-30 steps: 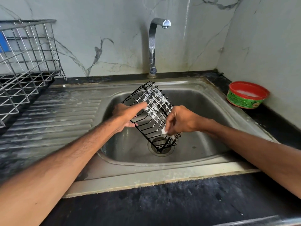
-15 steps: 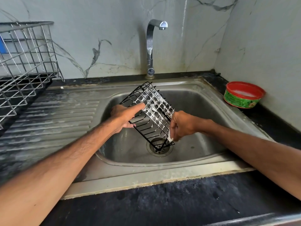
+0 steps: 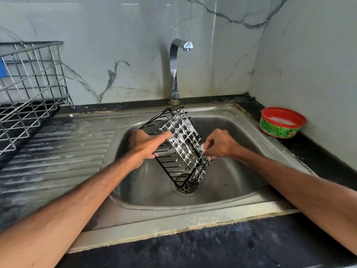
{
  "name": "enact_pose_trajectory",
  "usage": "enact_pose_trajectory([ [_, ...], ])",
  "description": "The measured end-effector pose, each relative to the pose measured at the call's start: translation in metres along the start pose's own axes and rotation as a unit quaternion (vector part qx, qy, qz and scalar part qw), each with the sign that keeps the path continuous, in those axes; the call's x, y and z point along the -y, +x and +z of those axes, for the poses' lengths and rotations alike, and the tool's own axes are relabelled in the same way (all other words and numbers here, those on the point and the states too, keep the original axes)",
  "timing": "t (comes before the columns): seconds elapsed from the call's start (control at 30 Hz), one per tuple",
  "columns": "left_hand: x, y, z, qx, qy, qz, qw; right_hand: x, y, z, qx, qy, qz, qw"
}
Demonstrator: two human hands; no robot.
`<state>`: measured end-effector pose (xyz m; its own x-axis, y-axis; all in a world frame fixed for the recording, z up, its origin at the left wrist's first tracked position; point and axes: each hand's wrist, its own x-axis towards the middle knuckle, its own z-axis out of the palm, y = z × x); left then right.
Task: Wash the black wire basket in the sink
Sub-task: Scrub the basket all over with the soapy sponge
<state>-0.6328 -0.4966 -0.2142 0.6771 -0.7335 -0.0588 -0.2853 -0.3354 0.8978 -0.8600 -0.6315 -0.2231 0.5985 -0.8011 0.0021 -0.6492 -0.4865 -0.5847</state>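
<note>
While the left thumb [image 3: 163, 135] is laid straight along the sudsy top face of the basket [image 3: 181, 144], the other fingers of the left hand [image 3: 144, 146] are curled under its wire side, so the basket is gripped. A small white pad [image 3: 203, 148] is pinched in the bent fingers [image 3: 209, 141] of the right hand [image 3: 221, 145] and held against the basket's right edge. The basket is held tilted inside the sink [image 3: 235, 182], its lowest corner right over the drain [image 3: 186, 188]; whether they touch cannot be told. A tap [image 3: 174, 70] stands behind the drain. A red-rimmed green tub [image 3: 280, 130] is set on the counter [image 3: 318, 151] well right of the drain, and a steel rack [image 3: 29, 80] far left of it.
</note>
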Motion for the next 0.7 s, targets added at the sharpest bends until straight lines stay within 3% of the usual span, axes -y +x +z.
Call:
enact_pose_trajectory([
  [0.23,-0.007,-0.008,-0.001,-0.035,0.044,0.047,0.997,0.03,-0.004,0.003,0.021,0.183,-0.01,0.983],
  [0.37,-0.011,-0.009,0.004,-0.048,0.076,0.076,0.993,0.039,-0.006,-0.017,-0.052,0.381,-0.009,0.923],
  [0.43,-0.015,-0.013,0.008,-0.054,0.093,0.101,0.989,0.043,-0.01,-0.026,-0.091,0.42,-0.045,0.902],
  [0.6,-0.02,-0.021,0.01,-0.075,0.138,0.187,0.97,0.05,-0.016,-0.033,-0.202,0.378,-0.153,0.89],
  [0.7,-0.023,-0.026,0.01,-0.094,0.173,0.225,0.954,0.05,-0.011,-0.033,-0.28,0.202,-0.167,0.924],
])
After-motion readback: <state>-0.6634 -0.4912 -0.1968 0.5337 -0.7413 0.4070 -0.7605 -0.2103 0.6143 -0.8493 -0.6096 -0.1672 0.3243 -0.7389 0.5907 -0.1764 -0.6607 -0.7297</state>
